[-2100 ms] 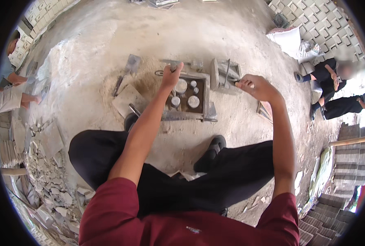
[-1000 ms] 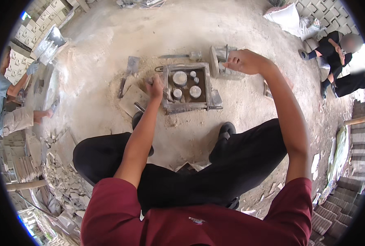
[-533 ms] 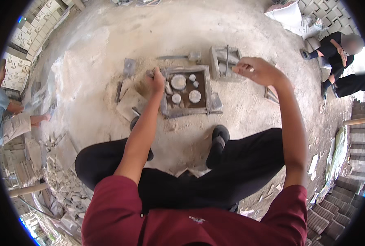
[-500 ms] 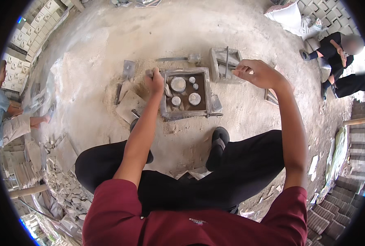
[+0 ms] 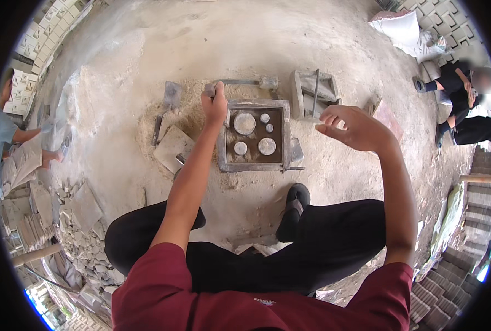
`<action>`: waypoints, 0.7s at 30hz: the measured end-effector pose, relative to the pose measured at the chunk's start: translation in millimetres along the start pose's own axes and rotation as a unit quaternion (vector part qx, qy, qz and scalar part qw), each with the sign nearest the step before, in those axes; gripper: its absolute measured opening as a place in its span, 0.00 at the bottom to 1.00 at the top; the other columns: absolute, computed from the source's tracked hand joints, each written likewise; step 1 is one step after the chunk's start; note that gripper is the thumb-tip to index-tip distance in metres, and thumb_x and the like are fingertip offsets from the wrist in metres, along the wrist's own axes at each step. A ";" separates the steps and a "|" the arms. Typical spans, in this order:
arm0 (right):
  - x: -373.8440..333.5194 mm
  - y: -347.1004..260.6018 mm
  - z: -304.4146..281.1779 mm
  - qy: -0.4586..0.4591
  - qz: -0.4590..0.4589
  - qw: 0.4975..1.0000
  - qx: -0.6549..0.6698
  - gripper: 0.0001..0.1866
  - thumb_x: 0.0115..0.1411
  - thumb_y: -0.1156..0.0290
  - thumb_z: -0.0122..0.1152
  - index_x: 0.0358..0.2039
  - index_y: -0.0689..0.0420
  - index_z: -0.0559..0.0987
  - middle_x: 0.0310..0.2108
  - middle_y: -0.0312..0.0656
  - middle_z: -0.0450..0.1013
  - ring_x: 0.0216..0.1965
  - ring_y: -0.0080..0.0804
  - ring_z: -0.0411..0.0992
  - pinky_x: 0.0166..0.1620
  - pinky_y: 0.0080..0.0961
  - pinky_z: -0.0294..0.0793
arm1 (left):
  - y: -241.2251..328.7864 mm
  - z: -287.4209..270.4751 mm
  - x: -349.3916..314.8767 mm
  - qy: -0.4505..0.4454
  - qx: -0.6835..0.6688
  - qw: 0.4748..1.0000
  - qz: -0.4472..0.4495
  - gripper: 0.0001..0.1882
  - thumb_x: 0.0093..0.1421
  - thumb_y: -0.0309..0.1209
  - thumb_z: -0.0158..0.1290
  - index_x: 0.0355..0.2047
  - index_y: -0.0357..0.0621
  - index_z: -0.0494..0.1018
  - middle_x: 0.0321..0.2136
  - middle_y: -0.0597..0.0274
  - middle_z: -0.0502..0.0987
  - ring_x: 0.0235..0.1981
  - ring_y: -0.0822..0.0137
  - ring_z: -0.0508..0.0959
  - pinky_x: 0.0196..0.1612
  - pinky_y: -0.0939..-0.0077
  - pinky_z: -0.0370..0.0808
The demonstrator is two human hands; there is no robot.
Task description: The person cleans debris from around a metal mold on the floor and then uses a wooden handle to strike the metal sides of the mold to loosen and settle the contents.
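In front of me on the ground stands a square frame box [image 5: 227, 165] filled with dark, packed material. Several pale round discs of different sizes sit in it, the largest disc [image 5: 244, 123] at the upper left. My left hand [image 5: 215, 106] is closed at the box's upper left corner. A small grey lump [image 5: 209, 90] pokes out at the top of that fist; the rest is hidden by the fingers. My right hand [image 5: 355, 128] hovers to the right of the box, fingers curved and apart, with nothing visible in it. It is nearest the grey trough [image 5: 296, 96], which has a thin rod [image 5: 316, 91] leaning in it.
A flat-bladed tool [image 5: 267, 83] lies beyond the box. Flat plates [image 5: 173, 144] and loose powder lie to its left. Broken pieces [image 5: 88, 243] are heaped at lower left. One person [image 5: 22, 146] sits at far left; others [image 5: 463, 94] sit at right, near a white sack [image 5: 398, 27].
My left hand has risen toward the far side of the box's left corner. My right hand has come back from the trough, nearer to me. The whole view has shifted slightly.
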State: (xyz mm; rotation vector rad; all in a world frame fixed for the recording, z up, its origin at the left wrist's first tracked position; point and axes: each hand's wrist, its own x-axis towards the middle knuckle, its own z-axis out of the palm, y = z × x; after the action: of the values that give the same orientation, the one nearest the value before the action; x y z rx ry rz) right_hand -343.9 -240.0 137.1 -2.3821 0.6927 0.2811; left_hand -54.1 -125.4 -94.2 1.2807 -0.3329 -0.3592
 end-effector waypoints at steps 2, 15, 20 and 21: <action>1.9 0.8 6.1 -0.015 -0.012 0.999 -0.025 0.22 0.61 0.52 0.57 0.41 0.62 0.75 0.37 0.48 0.75 0.40 0.38 0.74 0.44 0.33 0.73 | -3.5 -0.9 2.5 -0.070 -0.025 0.996 0.048 0.20 0.62 0.32 0.50 0.14 0.47 0.60 0.11 0.75 0.61 0.11 0.80 0.60 0.15 0.78 0.55; 145.5 10.5 96.8 0.114 -0.134 0.980 -0.088 0.32 0.61 0.50 0.54 0.56 0.64 0.66 0.56 0.55 0.66 0.59 0.46 0.64 0.61 0.38 0.61 | 39.7 -13.0 46.3 -0.339 0.351 0.862 0.134 0.30 0.63 0.56 0.44 0.55 0.46 0.66 0.53 0.49 0.68 0.59 0.54 0.65 0.60 0.56 0.59; 200.5 -14.8 122.7 0.051 -0.201 0.974 -0.087 0.39 0.58 0.50 0.59 0.60 0.64 0.60 0.63 0.55 0.57 0.64 0.48 0.55 0.64 0.39 0.56 | 73.9 -17.9 37.7 -0.386 0.521 0.758 0.075 0.52 0.54 0.74 0.29 0.69 0.58 0.31 0.69 0.53 0.32 0.70 0.56 0.31 0.67 0.50 0.29; 209.2 -18.2 123.3 -0.003 -0.202 0.979 -0.019 0.40 0.57 0.49 0.61 0.61 0.63 0.60 0.62 0.56 0.57 0.64 0.48 0.55 0.64 0.39 0.56 | 79.6 -15.4 39.8 -0.386 0.521 0.757 0.079 0.52 0.53 0.75 0.29 0.69 0.58 0.31 0.69 0.52 0.33 0.70 0.56 0.32 0.67 0.50 0.29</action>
State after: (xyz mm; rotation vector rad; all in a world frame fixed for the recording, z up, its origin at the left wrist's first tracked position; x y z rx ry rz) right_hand -161.8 -235.8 -24.6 -2.4889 0.1905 0.1267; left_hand -5.8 -110.0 -19.5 2.1296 -1.5065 -0.5829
